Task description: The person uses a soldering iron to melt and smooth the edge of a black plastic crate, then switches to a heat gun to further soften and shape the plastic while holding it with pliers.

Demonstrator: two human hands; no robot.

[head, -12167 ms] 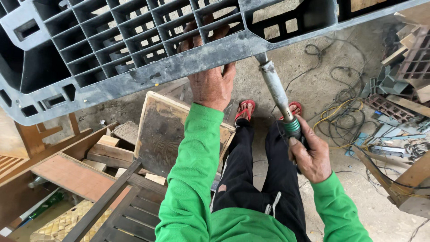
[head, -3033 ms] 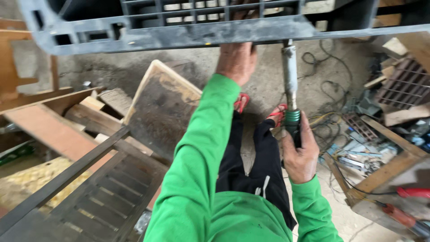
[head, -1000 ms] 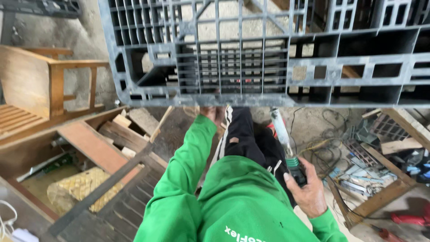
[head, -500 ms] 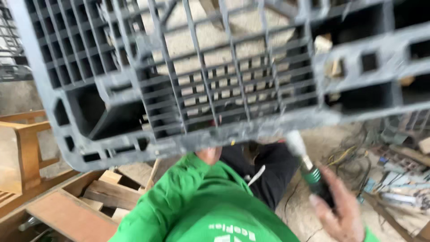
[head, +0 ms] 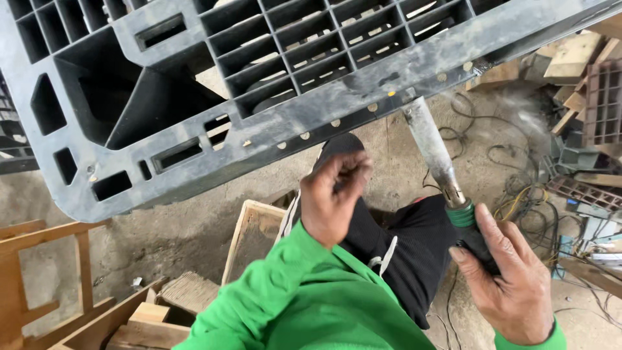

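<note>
Near right, the right hand (head: 512,285) grips the black handle of the heat gun (head: 447,188). At centre, the left hand (head: 334,198) is loosely fisted, holding nothing visible. Farther, the nozzle touches the grey plastic pallet (head: 272,123) edge.

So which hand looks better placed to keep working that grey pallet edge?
The right hand: it holds the heat tool, its nozzle touching the pallet edge. The left hand is curled below it, apparently holding nothing.
</note>
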